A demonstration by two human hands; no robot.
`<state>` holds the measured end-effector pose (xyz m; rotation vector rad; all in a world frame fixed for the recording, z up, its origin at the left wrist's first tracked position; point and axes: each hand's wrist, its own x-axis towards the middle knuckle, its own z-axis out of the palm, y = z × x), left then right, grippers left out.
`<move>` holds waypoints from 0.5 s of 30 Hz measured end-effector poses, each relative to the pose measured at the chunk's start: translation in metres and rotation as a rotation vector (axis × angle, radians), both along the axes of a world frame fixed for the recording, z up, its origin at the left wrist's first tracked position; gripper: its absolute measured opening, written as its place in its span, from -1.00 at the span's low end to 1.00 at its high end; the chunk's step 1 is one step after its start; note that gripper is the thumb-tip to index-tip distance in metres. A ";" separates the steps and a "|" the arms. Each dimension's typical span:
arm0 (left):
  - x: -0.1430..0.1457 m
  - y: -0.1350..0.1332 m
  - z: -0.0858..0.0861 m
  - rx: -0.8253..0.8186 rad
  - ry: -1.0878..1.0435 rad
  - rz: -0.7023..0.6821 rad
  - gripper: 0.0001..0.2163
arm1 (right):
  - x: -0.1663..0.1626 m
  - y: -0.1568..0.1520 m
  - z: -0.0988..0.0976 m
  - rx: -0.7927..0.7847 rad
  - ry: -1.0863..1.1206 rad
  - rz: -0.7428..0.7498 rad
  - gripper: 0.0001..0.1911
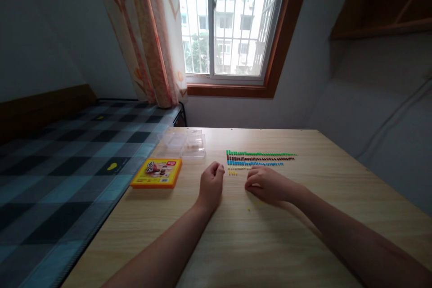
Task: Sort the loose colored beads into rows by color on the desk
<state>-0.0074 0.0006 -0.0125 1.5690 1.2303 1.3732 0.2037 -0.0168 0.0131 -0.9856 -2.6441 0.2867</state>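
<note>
Small coloured pieces lie in rows on the wooden table: a green row [246, 153] at the back, then a brown row [246, 159], a blue row [246, 163] and a pale yellow row [236, 168]. Several yellow pieces [232, 173] start a shorter row in front. My left hand [211, 184] is closed beside the left ends of the rows, and its inside is hidden. Just in front of the rows, my right hand [266, 183] is pinched with the fingertips down near the table; anything between them is too small to make out. One loose yellow piece [249, 209] lies nearer me.
A yellow and orange box [157, 173] lies at the table's left edge. Behind it stand clear plastic trays [194, 145]. A bed with a checked cover [84, 157] adjoins the table [216, 252] on the left. The window [236, 22] and wall are beyond.
</note>
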 end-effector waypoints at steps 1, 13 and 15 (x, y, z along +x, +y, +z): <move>0.000 0.000 0.000 0.003 0.002 -0.002 -0.75 | 0.000 0.000 -0.001 0.018 0.003 -0.007 -0.83; 0.000 0.000 0.001 -0.003 0.005 0.001 -0.76 | -0.001 0.001 -0.007 0.127 0.034 -0.041 -0.84; 0.000 0.000 0.001 -0.002 0.008 0.004 -0.76 | -0.001 0.001 -0.008 0.128 0.033 -0.050 -0.84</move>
